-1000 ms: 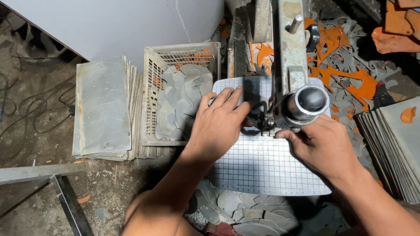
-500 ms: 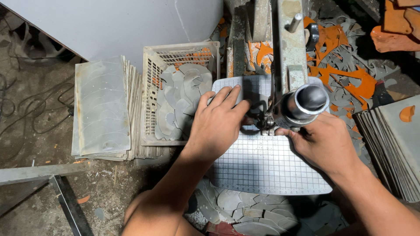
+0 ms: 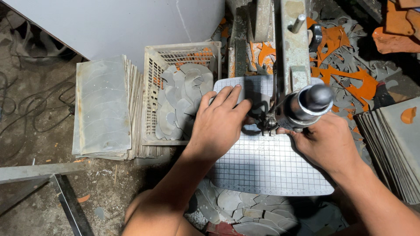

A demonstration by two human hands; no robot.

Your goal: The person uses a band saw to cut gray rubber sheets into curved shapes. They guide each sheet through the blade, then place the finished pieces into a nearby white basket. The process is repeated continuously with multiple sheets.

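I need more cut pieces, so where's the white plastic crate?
In the head view, the white plastic crate sits left of the left hand, beside the stacked grey sheets.

- The right hand (image 3: 326, 142) has crept slightly left, closer under the cutter's round black knob (image 3: 311, 101).
- The left hand (image 3: 218, 124), flat on the gridded plate (image 3: 271, 168), has edged slightly toward the near side.

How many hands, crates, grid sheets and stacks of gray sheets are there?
Hands: 2, left hand, right hand
Plastic crate: 1
Gridded sheet: 1
Stacks of gray sheets: 2, left stack, right stack
Total: 6
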